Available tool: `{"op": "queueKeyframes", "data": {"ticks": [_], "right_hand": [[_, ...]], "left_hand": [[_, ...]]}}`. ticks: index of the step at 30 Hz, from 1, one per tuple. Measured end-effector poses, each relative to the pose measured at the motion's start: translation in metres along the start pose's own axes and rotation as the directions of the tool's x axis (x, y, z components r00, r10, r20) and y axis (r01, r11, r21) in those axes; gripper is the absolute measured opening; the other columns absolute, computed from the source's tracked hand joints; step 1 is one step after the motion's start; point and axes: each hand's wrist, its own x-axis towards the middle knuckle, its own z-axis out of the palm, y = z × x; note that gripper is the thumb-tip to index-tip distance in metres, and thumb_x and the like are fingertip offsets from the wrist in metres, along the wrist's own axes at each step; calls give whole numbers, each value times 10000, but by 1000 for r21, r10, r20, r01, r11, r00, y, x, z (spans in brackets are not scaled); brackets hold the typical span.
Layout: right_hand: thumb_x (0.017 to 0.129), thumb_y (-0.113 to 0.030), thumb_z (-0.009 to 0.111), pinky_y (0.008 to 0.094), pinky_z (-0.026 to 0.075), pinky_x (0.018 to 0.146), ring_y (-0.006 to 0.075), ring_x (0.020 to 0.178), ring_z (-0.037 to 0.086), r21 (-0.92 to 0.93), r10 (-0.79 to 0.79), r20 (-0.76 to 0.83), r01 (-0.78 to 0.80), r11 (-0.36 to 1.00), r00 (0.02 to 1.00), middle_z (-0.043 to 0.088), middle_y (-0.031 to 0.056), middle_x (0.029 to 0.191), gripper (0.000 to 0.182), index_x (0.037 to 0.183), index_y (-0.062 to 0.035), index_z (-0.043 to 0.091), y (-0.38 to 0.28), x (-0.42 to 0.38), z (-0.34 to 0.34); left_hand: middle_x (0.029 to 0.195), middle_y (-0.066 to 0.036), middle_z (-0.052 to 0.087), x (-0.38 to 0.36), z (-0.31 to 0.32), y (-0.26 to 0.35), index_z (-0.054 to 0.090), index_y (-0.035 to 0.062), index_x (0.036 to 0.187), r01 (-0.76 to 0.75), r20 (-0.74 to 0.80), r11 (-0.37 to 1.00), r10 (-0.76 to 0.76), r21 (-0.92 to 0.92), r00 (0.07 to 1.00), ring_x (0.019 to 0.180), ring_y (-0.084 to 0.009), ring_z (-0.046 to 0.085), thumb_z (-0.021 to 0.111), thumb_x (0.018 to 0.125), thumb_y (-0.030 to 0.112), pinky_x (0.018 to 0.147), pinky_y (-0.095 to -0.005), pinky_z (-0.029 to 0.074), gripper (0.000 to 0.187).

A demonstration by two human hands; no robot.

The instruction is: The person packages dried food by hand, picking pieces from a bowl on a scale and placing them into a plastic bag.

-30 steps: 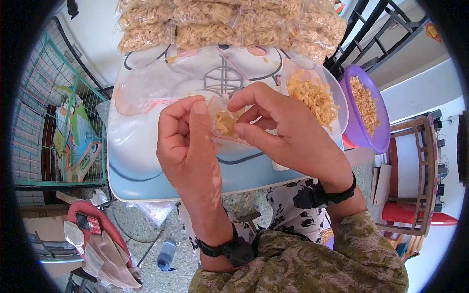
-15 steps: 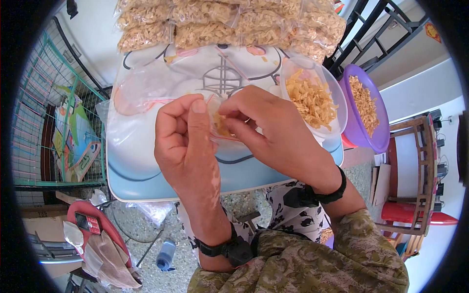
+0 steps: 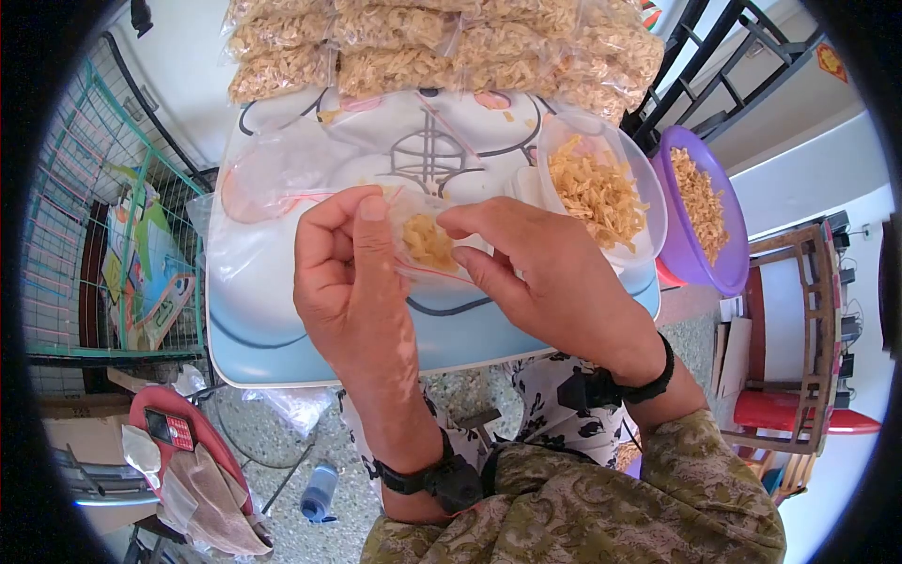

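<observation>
A small clear plastic bag (image 3: 429, 242) with a red seal line hangs open over the table, yellowish dried flakes inside it. My left hand (image 3: 352, 273) pinches the bag's left edge between thumb and fingers. At the bag's right side is my right hand (image 3: 540, 268), thumb and forefinger apart, the other fingers curled; nothing shows between them. A clear bowl (image 3: 655, 202) of similar flakes (image 3: 597, 193) stands to the right of my right hand. Flat empty plastic bags (image 3: 272, 174) lie left of my left hand.
Filled bags (image 3: 395, 66) are stacked at the table's (image 3: 272, 362) back. A purple basin (image 3: 736, 221) of flakes stands right of the table. At the left is a green wire cage (image 3: 141, 235); a red stool (image 3: 225, 456) with a phone and a blue bottle (image 3: 319, 489) are below.
My right hand has moved slightly right and down, its thumb and forefinger parting. The flakes inside the small bag now show more fully. My left hand stays almost in place.
</observation>
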Motion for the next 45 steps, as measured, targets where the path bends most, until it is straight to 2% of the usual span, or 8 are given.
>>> {"op": "queueKeyframes", "data": {"ticks": [10, 13, 22, 29, 32, 37, 39, 45], "right_hand": [[842, -4, 517, 371, 531, 698, 341, 871, 635, 29, -85, 251, 80, 996, 964, 557, 136, 1234, 391, 1227, -73, 509, -6, -1, 2], [803, -20, 508, 408, 524, 550, 351, 687, 640, -77, -164, 269, 191, 979, 949, 530, 130, 1263, 381, 1184, -24, 497, -5, 1, 4], [822, -53, 510, 408, 516, 574, 337, 739, 642, -81, -141, 377, 184, 980, 915, 546, 122, 1217, 304, 1118, 11, 526, -7, 12, 6], [829, -49, 500, 428, 522, 662, 352, 864, 631, -6, -149, 318, 159, 987, 936, 559, 127, 1195, 294, 1120, -23, 531, -7, 6, -4], [832, 4, 553, 348, 527, 710, 330, 919, 637, 114, -242, 165, 225, 968, 956, 591, 127, 1188, 321, 1151, -39, 558, 3, -3, -23], [859, -27, 576, 317, 506, 712, 249, 814, 643, -35, -4, 13, 5, 999, 1000, 651, 120, 1046, 214, 1063, -28, 639, 22, -20, -72], [853, -69, 606, 315, 500, 677, 223, 766, 632, -316, 72, -75, -92, 944, 995, 661, 117, 1005, 207, 1050, -13, 639, 41, -26, -88], [807, -169, 682, 331, 482, 653, 236, 734, 614, -402, 285, 31, -249, 881, 958, 655, 113, 920, 260, 1013, -16, 639, 56, -38, -106]], "left_hand": [[783, 4, 607, 0, 2, -1, 577, 17, 988, -16, -19, 1000, 15, -13, 1000, 616, 6, 453, 589, 932, 113, 516, -140, 327, 112], [778, 3, 590, -1, 2, 0, 576, 8, 995, -56, -38, 998, 57, 23, 998, 622, -3, 444, 587, 930, 100, 532, -143, 333, 113], [678, 37, 508, -5, 3, 1, 582, 28, 984, -173, 85, 985, 172, 5, 981, 493, -2, 344, 590, 922, 122, 411, -160, 247, 113], [732, 11, 575, -7, 5, 12, 565, 24, 1004, -102, 27, 970, 111, -221, 993, 504, 5, 375, 615, 909, 104, 415, -150, 248, 134], [721, 4, 577, -7, 6, 12, 564, 31, 995, -83, 3, 969, 86, -233, 996, 490, 1, 369, 611, 914, 119, 403, -152, 248, 129], [727, 31, 551, -7, 5, 7, 591, 46, 1015, -94, 17, 980, 98, -173, 995, 476, 3, 335, 610, 909, 134, 379, -153, 236, 139], [724, 33, 549, -6, 5, 6, 592, 46, 1010, -86, 13, 983, 89, -164, 996, 476, 4, 331, 607, 910, 128, 380, -154, 234, 130], [746, 35, 555, -7, 11, 5, 595, 45, 1012, -50, 20, 991, 53, -124, 998, 531, 3, 390, 606, 910, 123, 407, -149, 280, 129]]}}
